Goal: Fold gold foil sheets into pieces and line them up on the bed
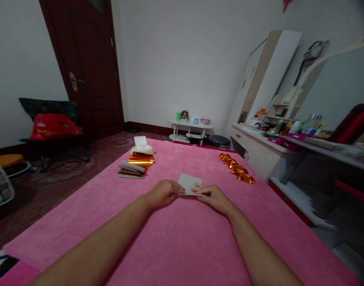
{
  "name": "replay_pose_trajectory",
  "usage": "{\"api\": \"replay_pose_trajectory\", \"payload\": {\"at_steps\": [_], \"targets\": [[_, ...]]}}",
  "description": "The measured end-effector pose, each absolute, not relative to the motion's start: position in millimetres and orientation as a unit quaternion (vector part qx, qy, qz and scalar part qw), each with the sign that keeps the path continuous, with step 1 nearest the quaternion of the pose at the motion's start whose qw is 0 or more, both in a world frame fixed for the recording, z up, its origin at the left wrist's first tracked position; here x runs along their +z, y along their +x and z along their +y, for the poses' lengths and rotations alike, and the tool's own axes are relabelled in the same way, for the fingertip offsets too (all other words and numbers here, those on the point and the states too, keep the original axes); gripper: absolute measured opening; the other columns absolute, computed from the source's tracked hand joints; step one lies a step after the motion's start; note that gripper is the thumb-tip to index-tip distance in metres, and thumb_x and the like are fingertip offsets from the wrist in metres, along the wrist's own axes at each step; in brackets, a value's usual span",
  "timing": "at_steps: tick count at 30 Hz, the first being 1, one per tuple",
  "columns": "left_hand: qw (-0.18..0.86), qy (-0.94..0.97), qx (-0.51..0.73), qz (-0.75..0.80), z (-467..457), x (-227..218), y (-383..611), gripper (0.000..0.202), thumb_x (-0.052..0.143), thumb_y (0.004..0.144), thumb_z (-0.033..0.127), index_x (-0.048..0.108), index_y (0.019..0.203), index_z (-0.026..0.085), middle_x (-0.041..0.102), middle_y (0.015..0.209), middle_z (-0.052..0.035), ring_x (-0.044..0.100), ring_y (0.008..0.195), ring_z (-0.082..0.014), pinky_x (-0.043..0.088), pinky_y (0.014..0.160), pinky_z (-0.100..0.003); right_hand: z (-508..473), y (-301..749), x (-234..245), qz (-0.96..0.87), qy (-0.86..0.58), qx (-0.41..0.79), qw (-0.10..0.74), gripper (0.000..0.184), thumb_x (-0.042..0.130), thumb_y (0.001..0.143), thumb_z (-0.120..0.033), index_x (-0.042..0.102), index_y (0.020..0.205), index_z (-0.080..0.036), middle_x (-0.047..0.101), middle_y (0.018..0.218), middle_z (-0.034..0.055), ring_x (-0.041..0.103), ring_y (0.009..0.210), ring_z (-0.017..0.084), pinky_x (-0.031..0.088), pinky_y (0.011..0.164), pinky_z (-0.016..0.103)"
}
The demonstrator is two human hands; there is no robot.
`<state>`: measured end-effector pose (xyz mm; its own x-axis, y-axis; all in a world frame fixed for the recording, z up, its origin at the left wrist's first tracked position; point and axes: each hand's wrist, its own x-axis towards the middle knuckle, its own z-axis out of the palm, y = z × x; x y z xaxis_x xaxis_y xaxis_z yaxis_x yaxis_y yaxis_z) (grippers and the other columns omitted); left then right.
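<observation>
A grey square sheet of paper (190,182) lies on the pink cloth in front of me, and its near edge looks slightly raised. My left hand (167,191) is closed on the sheet's near left corner, fingers curled. At the near right edge, my right hand (213,194) grips the paper between thumb and fingers, with its fingertips resting on the top face. Off to the left sits a stack of similar grey sheets (131,169). Shiny gold foil (142,159) lies just behind that stack. On the right, several folded gold foil pieces (237,169) form a row.
A white open box (140,141) and a pale bag (143,149) stand at the table's far left. The pink cloth (176,246) covers the table. To the right is a cluttered dresser (259,143); a chair with a red bag (53,126) stands left.
</observation>
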<state>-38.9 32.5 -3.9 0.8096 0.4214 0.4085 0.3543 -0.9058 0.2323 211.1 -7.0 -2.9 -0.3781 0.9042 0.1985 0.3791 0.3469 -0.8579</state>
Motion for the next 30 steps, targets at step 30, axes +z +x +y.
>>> {"api": "replay_pose_trajectory", "payload": {"at_steps": [30], "targets": [[0.338, 0.816, 0.288, 0.371, 36.7, -14.7, -27.1, 0.038, 0.057, 0.077, 0.037, 0.043, 0.05, 0.014, 0.035, 0.051, 0.0054, 0.03, 0.049, -0.0064, 0.023, 0.048, -0.02, -10.6, 209.5, -6.5, -0.694, -0.57, 0.261, 0.354, 0.018, 0.064, 0.071, -0.031, 0.066, 0.063, -0.015, 0.056, 0.058, -0.0023, 0.048, 0.055, 0.012, 0.032, 0.052, 0.022]]}}
